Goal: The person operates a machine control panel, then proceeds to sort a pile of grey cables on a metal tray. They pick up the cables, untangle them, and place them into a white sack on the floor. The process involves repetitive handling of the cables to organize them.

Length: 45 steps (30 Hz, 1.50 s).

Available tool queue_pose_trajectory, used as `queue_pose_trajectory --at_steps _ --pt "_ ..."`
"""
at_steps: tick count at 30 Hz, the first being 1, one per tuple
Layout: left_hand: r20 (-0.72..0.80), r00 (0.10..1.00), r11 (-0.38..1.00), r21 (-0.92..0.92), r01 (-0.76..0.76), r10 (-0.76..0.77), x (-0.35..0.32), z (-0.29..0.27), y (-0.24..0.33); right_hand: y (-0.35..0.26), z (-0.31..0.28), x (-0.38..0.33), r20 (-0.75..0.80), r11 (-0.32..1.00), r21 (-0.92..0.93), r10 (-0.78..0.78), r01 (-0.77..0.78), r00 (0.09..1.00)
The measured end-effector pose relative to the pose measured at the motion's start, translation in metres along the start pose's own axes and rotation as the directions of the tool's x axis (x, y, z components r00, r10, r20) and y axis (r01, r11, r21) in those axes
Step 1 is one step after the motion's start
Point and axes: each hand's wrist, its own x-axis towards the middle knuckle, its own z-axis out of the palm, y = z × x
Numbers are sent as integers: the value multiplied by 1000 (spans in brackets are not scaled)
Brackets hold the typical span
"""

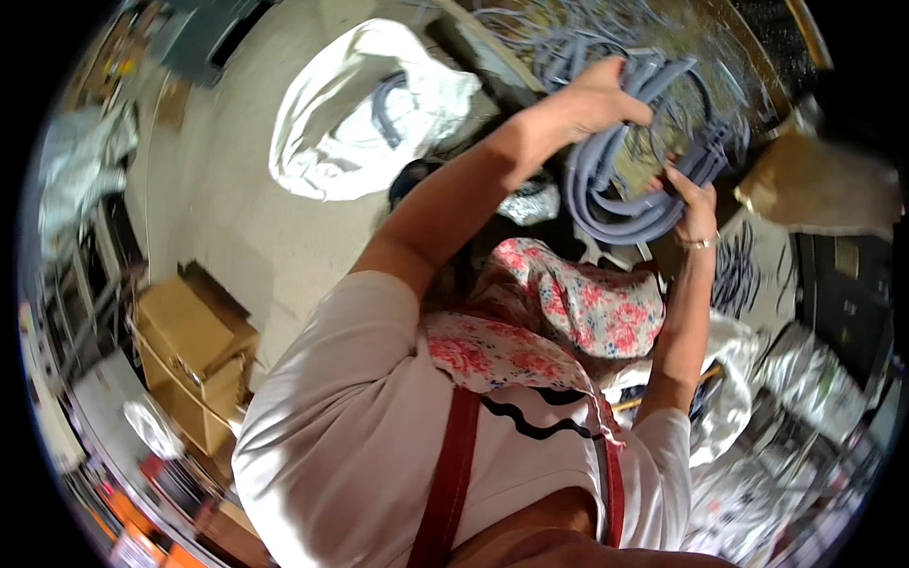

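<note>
A bundle of thick, coiled grey hoses (594, 178) hangs between my two hands, over the near side of a work surface. At its upper left, my left hand (606, 97) is closed on the coil, thumb on top and most fingers hidden behind it. My right hand (694, 201) grips the coil's right side, just below a cluster of hose ends (705, 156). More tangled grey tubing (568, 52) lies behind the coil on the surface. Below the coil, a floral cloth (606, 312) covers my lap.
An opened white sack (317, 114) with a grey hose piece (383, 109) inside stands on the floor at left. A cardboard box (185, 327) is at lower left. Brown cardboard (819, 180), a dark case (847, 303) and clear plastic bags (810, 379) crowd the right.
</note>
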Motion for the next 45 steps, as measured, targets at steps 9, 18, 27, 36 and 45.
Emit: queue_pose_trajectory --at_steps 9,18,27,36,45 --pt "-410 892 981 125 -150 189 -76 -94 74 -55 135 33 197 753 -546 -310 367 930" --pt "-995 -34 875 62 481 89 -271 -338 -81 71 391 86 646 -90 -764 -99 639 757" --pt "-874 481 997 -34 74 -66 -220 -301 -19 221 435 182 623 -156 -735 231 660 748" --pt "-827 488 936 -348 -53 -280 -205 -313 -47 418 437 237 191 339 -940 456 28 869" --pt "-768 638 927 197 318 -56 -239 -344 -70 416 445 246 258 -3 -935 678 354 688"
